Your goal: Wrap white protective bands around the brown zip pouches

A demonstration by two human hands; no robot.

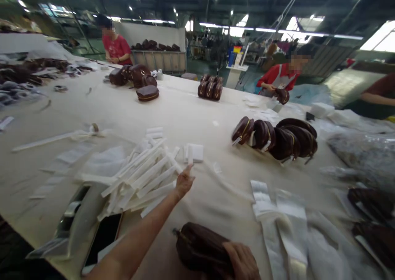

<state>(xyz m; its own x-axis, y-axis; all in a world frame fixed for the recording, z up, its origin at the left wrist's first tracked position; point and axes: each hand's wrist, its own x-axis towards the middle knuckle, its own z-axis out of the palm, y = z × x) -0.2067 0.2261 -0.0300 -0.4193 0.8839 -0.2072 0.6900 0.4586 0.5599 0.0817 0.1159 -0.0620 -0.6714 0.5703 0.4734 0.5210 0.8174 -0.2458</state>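
My left hand [185, 181] reaches over the table, its fingers drawn together at the lower end of a narrow white slip [190, 153]. The slip lies against a small stack of white squares [198, 152]. Just left of this hand is a loose heap of white paper strips [145, 181]. Close to me, my right hand [242, 259] grips the right end of a dark brown zippered pouch [203, 247], which lies on its side. Some of its fingers are hidden behind the pouch.
Several brown pouches [274, 138] stand in a row at right. More pouches sit further back [210, 87]. A phone [103, 239] and a clear plastic case [77, 218] lie at lower left. White sheets [277, 214] spread at right. Co-workers in red [117, 47] stand across the table [182, 107].
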